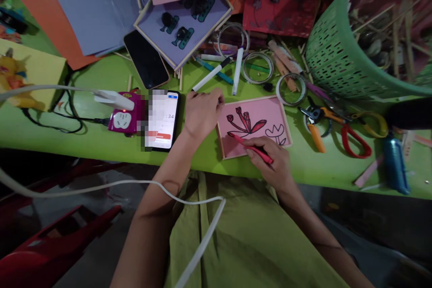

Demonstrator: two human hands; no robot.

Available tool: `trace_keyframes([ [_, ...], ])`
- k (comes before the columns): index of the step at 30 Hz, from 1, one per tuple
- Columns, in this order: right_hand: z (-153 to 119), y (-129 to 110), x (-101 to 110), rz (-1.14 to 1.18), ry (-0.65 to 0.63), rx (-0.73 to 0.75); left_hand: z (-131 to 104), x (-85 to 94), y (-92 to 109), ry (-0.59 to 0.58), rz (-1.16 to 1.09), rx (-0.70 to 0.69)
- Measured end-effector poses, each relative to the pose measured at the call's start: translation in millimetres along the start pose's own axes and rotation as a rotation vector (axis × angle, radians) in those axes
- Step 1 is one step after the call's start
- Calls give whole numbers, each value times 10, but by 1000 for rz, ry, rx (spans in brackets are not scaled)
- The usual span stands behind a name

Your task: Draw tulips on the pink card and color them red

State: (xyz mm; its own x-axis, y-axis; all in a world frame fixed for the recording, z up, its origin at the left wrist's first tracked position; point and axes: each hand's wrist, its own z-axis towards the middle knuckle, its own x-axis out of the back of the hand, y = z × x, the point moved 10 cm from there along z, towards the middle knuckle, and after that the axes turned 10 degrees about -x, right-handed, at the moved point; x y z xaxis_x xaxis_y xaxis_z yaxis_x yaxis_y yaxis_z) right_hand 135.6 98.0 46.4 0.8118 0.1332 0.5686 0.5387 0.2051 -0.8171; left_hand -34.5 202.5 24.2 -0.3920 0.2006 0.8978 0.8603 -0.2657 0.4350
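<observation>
My right hand (272, 159) grips a red marker (258, 150), its tip on the outline of a leaf at the left of a pink card (243, 146). The card has a thin wooden frame and lies flat near the table's front edge. Black-outlined flowers are drawn on it; the left one has red-coloured buds and a red right leaf, while the small tulip at the right shows only outlines. My left hand (203, 110) rests with curled fingers on the table, beside the frame's upper left corner. Nothing shows in its fingers.
Left of my left hand lie a lit phone (164, 121) and a magenta power socket (124, 114). Markers (238, 72) and tape rolls (258, 67) lie behind the card. Scissors (356, 141), pliers (315, 126) and a green basket (327, 45) stand right. A white cable (135, 182) crosses my left arm.
</observation>
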Motion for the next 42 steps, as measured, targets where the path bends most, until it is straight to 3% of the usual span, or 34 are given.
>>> trace_keyframes([
  [12,4,-15,-13,7,-16,12,-1,-7,-7,0,-1,-4],
  [20,-27,4,45,-12,54,4,1,-3,-14,-1,-2,9],
  [27,5,-38,-17,-17,-21,22,3,4,-1,4,3,-1],
  [36,-26,-5,41,-34,59,7,-3,5,-8,2,-10,10],
  [42,-11,-53,0,-50,5,39,-7,8,-2,15,-2,-8],
])
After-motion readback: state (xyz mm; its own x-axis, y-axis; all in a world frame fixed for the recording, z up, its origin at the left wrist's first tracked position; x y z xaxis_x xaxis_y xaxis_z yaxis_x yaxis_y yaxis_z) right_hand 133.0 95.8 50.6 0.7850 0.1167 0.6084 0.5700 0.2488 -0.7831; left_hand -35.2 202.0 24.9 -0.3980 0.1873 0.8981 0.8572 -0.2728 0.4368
